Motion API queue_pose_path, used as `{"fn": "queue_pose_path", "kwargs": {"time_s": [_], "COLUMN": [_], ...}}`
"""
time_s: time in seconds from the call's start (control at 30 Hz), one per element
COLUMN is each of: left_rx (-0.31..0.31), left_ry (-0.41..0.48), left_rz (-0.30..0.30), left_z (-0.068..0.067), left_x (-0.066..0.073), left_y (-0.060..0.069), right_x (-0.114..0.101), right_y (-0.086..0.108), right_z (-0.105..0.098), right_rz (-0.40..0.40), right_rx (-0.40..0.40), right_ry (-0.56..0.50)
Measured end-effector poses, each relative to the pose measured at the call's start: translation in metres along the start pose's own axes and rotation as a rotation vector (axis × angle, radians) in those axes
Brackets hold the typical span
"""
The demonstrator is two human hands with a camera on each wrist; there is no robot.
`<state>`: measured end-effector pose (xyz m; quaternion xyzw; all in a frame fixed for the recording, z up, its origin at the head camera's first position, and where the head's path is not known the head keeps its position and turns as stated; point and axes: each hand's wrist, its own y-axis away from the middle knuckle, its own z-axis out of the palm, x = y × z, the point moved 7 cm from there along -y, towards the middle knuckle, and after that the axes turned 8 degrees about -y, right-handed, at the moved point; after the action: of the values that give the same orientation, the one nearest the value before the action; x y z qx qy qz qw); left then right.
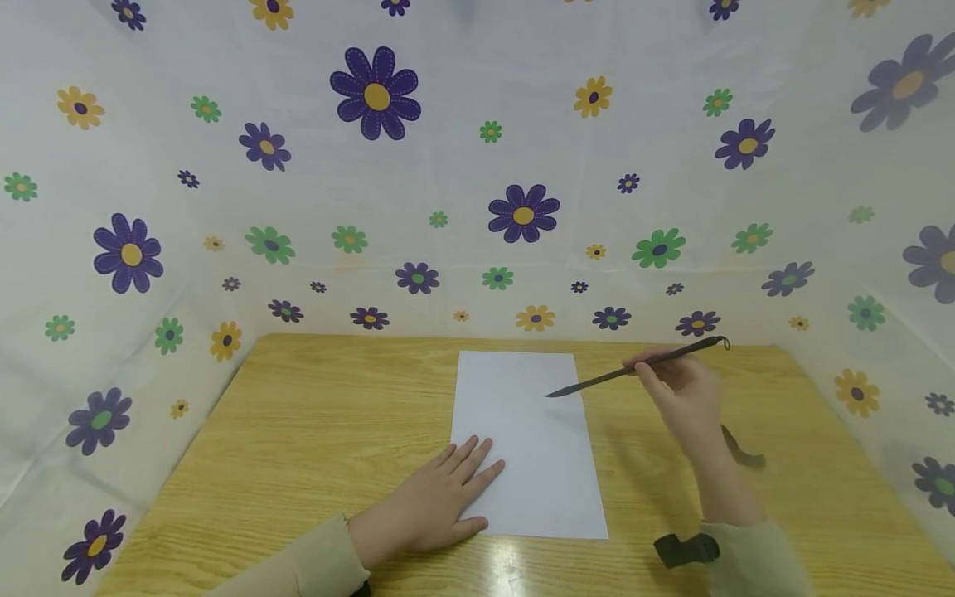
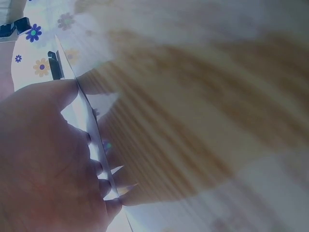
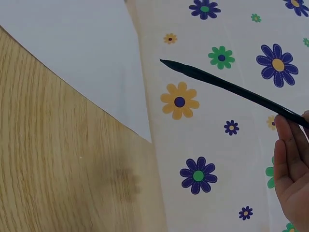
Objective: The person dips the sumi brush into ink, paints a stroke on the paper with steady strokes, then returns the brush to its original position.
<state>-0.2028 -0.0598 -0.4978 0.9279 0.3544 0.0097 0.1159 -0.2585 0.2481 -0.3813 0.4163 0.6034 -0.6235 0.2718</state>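
A blank white sheet of paper [image 1: 533,448] lies upright on the wooden table in the head view. My left hand [image 1: 440,502] rests flat with spread fingers on its lower left edge; the left wrist view shows this hand [image 2: 48,145] from close by. My right hand [image 1: 682,402] pinches a dark calligraphy brush [image 1: 608,376] with a hanging loop at its end. The brush slants down to the left, its tip above the paper's upper right part. In the right wrist view, the brush's pointed dark tip [image 3: 176,66] stands apart from the paper [image 3: 87,53].
The wood-grained table [image 1: 336,406] spreads out on both sides of the paper. A white curtain [image 1: 448,174] with purple, green and yellow flowers encloses the back and sides. A black wrist mount [image 1: 685,550] sticks out beside the right sleeve [image 1: 753,560].
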Motion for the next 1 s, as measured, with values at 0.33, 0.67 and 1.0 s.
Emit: {"fn": "queue_pose_path", "kwargs": {"time_s": [0.33, 0.67, 1.0], "left_rx": [0.004, 0.013, 0.018], "left_ry": [-0.009, -0.012, -0.002], "left_rz": [0.002, 0.002, 0.010], "left_z": [-0.002, 0.002, 0.000], "left_x": [0.000, -0.001, 0.000], "left_y": [0.000, -0.002, -0.001], "right_x": [0.017, 0.027, 0.026], "right_y": [0.001, 0.007, 0.012], "right_z": [0.016, 0.035, 0.054], "right_rz": [0.102, 0.157, 0.056], "right_rx": [-0.057, -0.040, -0.020], "right_ry": [-0.096, -0.024, 0.014]}}
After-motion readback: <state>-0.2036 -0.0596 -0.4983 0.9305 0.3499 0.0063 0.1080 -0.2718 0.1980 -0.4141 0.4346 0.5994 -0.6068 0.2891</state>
